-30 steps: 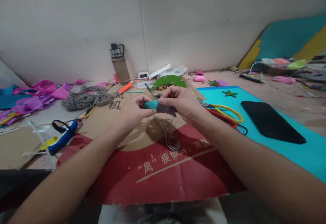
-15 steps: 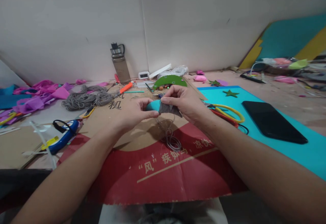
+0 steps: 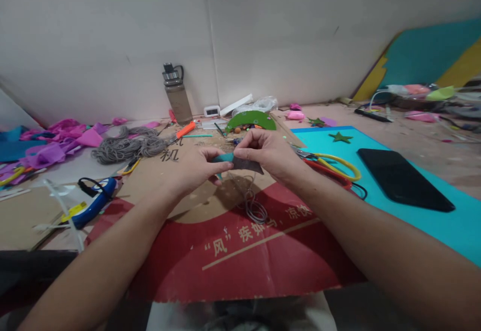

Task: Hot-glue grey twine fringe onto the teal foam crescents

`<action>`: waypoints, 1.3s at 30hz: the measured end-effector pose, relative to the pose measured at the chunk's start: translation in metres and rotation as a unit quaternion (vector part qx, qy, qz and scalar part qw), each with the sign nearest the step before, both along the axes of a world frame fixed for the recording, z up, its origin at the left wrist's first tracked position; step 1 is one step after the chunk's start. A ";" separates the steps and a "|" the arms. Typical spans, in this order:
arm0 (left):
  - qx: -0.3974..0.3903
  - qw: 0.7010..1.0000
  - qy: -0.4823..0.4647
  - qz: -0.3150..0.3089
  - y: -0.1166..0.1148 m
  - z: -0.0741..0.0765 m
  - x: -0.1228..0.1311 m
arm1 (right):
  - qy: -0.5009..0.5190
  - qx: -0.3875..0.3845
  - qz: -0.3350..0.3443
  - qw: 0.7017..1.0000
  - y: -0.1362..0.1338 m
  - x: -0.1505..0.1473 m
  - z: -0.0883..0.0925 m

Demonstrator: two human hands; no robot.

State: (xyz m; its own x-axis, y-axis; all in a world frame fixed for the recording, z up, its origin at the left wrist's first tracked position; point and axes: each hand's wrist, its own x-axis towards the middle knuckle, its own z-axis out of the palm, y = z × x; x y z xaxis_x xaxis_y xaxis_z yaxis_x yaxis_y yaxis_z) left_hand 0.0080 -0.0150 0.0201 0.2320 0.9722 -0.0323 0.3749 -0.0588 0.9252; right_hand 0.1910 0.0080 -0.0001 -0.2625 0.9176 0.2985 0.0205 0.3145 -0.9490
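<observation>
Both hands meet over the middle of a flattened cardboard sheet (image 3: 233, 251). My left hand (image 3: 193, 168) pinches the teal end of a small felt piece (image 3: 242, 163), whose right part is wrapped in grey cord. My right hand (image 3: 268, 153) grips that grey-wrapped end from above, fingers curled. A length of grey cord (image 3: 253, 205) hangs from the piece and coils on the cardboard just below it.
A bundle of grey cord (image 3: 126, 145), a water bottle (image 3: 176, 95) and a green felt arc (image 3: 250, 119) lie behind. A blue glue gun (image 3: 92, 200) is at left, scissors (image 3: 330, 165), a teal mat (image 3: 432, 215) and a black phone (image 3: 404, 179) at right. Pink scraps (image 3: 56, 138) sit far left.
The felt piece has tipped flatter between my fingers and sits slightly lower. Both hands stay in place, only the fingers have shifted on it.
</observation>
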 end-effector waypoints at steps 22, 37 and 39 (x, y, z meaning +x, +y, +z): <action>0.159 0.978 -0.028 0.131 0.027 -0.005 -0.028 | -0.227 0.074 0.002 0.971 -0.014 0.010 0.012; 0.070 0.977 -0.132 0.152 0.035 -0.005 -0.040 | -0.369 0.050 0.309 0.875 -0.019 0.040 0.035; 0.104 0.974 -0.106 0.168 0.034 -0.004 -0.042 | -0.384 0.049 0.260 0.884 -0.010 0.048 0.034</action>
